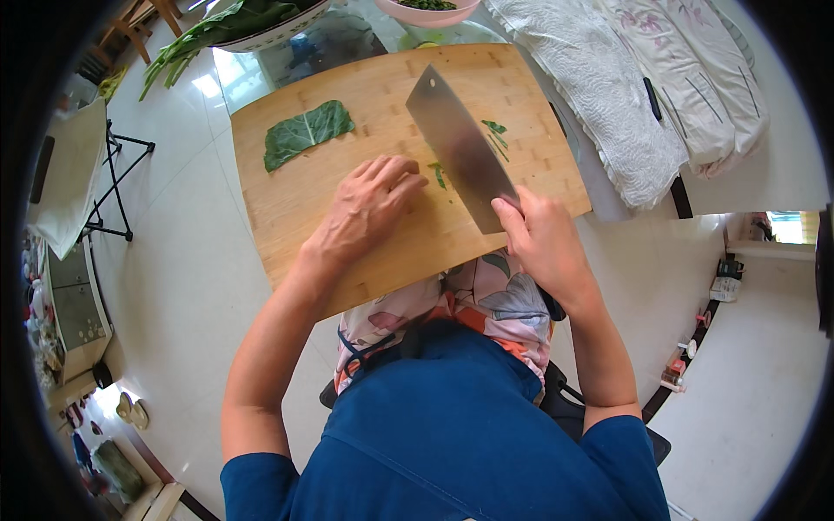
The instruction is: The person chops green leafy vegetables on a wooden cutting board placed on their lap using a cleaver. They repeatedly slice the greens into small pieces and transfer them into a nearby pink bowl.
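My right hand (pixel 544 238) grips a broad Chinese-style cleaver (pixel 459 140) where blade meets handle, thumb against the blade face. The blade leans over the right half of a bamboo cutting board (pixel 384 254), its square end with a small hole pointing away from me. My left hand (pixel 381 192) is over the board's middle, fingers curled and bunched; what may be under them is hidden. Small green leaf scraps (pixel 438 176) lie between its fingertips and the blade. More cut slivers (pixel 497 133) are right of the blade. At the far left of the board rests a flat piece of green leaf (pixel 306 133).
Beyond the board, a bowl (pixel 273 36) holds large leaves, their stems hanging over its rim. A pink bowl (pixel 430 14) contains chopped greens. White quilted cloth (pixel 586 91) lies to the right. A folding stool (pixel 71 176) stands on the tiled floor at left.
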`<state>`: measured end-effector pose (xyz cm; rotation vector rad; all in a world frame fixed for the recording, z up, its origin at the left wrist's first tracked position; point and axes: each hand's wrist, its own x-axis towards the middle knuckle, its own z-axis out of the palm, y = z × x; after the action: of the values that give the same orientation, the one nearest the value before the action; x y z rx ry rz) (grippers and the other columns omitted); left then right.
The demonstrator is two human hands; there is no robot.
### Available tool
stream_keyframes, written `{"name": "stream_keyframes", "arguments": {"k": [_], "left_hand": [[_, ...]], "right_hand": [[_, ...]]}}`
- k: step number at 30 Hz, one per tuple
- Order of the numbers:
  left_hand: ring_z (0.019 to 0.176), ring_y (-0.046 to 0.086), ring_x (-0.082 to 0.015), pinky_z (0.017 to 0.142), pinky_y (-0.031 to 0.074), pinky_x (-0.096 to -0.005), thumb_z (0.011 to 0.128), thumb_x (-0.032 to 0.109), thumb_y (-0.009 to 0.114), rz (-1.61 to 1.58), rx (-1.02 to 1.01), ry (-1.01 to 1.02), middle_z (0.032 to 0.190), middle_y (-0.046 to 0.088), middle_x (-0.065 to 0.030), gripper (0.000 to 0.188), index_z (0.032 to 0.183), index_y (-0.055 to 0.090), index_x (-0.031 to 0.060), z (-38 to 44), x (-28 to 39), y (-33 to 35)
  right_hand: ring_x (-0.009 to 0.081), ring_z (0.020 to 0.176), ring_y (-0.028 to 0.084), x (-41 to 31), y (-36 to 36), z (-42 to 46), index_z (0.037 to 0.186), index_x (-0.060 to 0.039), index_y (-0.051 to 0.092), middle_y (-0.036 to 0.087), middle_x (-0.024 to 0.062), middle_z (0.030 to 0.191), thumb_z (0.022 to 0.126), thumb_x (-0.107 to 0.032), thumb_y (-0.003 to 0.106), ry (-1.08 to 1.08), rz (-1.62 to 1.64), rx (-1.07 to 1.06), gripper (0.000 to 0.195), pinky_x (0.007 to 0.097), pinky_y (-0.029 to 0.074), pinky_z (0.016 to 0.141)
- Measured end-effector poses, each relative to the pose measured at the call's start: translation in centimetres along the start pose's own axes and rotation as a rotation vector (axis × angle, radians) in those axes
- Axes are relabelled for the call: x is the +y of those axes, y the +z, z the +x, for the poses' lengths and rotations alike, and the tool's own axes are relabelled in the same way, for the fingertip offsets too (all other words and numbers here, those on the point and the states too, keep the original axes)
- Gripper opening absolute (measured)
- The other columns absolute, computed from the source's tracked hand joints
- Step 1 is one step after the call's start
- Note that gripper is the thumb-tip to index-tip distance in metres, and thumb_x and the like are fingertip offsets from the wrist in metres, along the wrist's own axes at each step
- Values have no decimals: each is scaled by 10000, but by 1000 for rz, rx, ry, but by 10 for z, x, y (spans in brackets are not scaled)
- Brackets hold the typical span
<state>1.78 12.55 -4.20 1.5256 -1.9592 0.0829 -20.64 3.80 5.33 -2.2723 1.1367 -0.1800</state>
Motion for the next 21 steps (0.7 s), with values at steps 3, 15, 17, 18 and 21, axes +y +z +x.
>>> {"name": "stream_keyframes", "arguments": {"k": [3,15,17,18,21], "left_hand": [[989,636,-285,848,522,-386,810,-8,666,8,91,-65,1064,648,-93,243,1044,664,61,2,2,-2],[896,633,-265,783,504,-380,822,-15,635,57,272,-169,963,641,-71,203,1006,644,71,4,-3,-3],[888,629,-266,778,501,-379,821,-14,634,57,283,-175,960,640,-69,202,1005,641,70,4,-4,-4],[888,629,-267,778,501,-379,822,-12,634,54,283,-174,960,640,-69,200,1004,641,70,4,-4,-4],[883,635,-276,776,506,-383,843,-7,634,42,272,-183,965,649,-76,174,999,649,68,6,-2,-4]], "right_hand": [[471,739,637,-5,-3,-4,866,41,603,624,294,746,972,-238,568,-5,17,-62,300,530,496,665],[382,587,644,11,-11,19,869,33,614,612,226,639,972,-246,571,-19,62,-147,301,468,506,601],[327,510,639,6,-20,26,878,32,619,608,192,604,979,-239,563,58,112,-165,295,434,510,567],[262,428,607,11,-21,30,889,30,621,597,151,572,986,-230,554,19,103,-136,286,392,504,519],[103,373,489,29,-25,42,862,4,557,531,32,543,1012,-205,560,9,130,-89,257,272,380,367]]}}
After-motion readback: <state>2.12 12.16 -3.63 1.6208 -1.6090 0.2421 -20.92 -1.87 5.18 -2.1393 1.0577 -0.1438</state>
